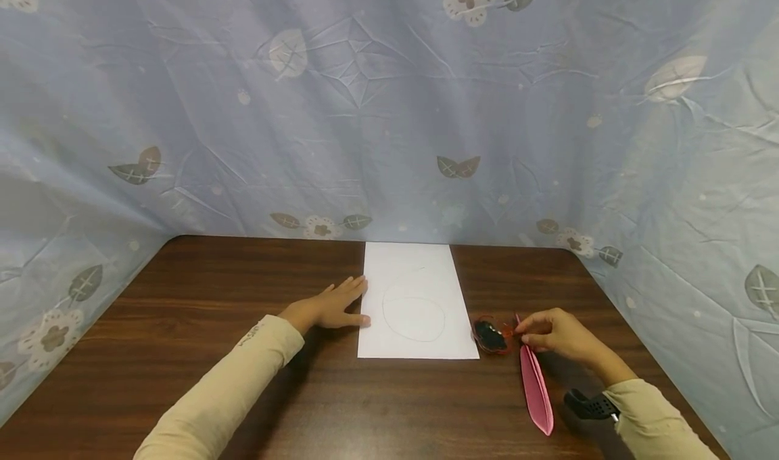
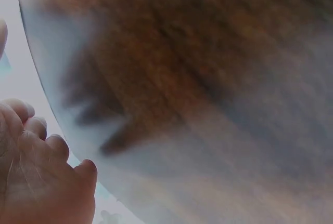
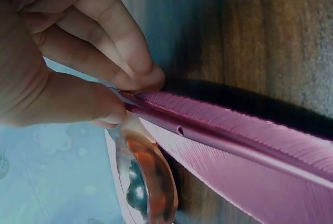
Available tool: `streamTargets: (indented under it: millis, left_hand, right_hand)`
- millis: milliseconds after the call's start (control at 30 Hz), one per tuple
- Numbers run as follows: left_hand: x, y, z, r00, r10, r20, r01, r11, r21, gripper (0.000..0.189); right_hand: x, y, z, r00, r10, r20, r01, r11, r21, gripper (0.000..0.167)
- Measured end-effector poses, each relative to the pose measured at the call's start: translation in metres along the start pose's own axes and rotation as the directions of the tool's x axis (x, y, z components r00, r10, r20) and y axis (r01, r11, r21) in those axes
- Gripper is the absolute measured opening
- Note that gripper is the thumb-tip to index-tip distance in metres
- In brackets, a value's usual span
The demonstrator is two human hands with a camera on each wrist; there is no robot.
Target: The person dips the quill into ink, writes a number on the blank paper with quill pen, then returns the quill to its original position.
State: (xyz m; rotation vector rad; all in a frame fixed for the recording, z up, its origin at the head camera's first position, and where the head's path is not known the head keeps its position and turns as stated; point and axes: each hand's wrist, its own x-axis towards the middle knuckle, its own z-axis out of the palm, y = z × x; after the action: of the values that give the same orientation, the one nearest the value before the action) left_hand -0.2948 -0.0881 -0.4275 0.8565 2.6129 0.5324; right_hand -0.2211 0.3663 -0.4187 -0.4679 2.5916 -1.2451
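Note:
A pink feather quill pen (image 1: pixel 537 392) is pinched between the thumb and fingers of my right hand (image 1: pixel 562 338), near the lower end of its shaft. In the right wrist view the feather (image 3: pixel 244 156) spreads out from the fingertips over the wood. Just left of these fingers is a small orange-rimmed dish (image 1: pixel 490 335) with dark contents. My left hand (image 1: pixel 331 308) lies with fingers spread at the left edge of a white sheet of paper (image 1: pixel 402 257). A thin looping line, like a large 6, is drawn on the sheet. The left wrist view shows the left hand (image 2: pixel 41 182) beside the blurred tabletop.
The dark brown wooden table (image 1: pixel 243 264) has rounded back corners. A pale blue curtain (image 1: pixel 377 128) with flower and leaf prints hangs behind it and along both sides. A black band (image 1: pixel 587 404) is on the right wrist.

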Motion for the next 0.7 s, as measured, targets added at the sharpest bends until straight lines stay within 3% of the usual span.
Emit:
streamTargets:
  millis: [200,433,700]
  left_hand:
    - [0.0,-0.001,-0.001,1.0,-0.004,-0.001,0.005,1.0,0.026,0.085]
    - [-0.008,0.002,-0.005,1.0,-0.011,-0.019,0.011,0.999,0.038,0.085]
    - [-0.027,0.0,-0.023,0.991,0.008,-0.132,0.005,0.995,0.098,0.084]
  right_hand:
    - [0.0,-0.006,0.002,0.999,-0.019,-0.027,0.014,0.983,-0.182,0.016]
    - [-0.002,-0.016,0.001,0.997,-0.063,-0.05,0.037,0.914,-0.405,0.012]
    - [0.0,-0.032,-0.017,0.978,-0.112,-0.178,0.008,0.865,-0.502,0.026]
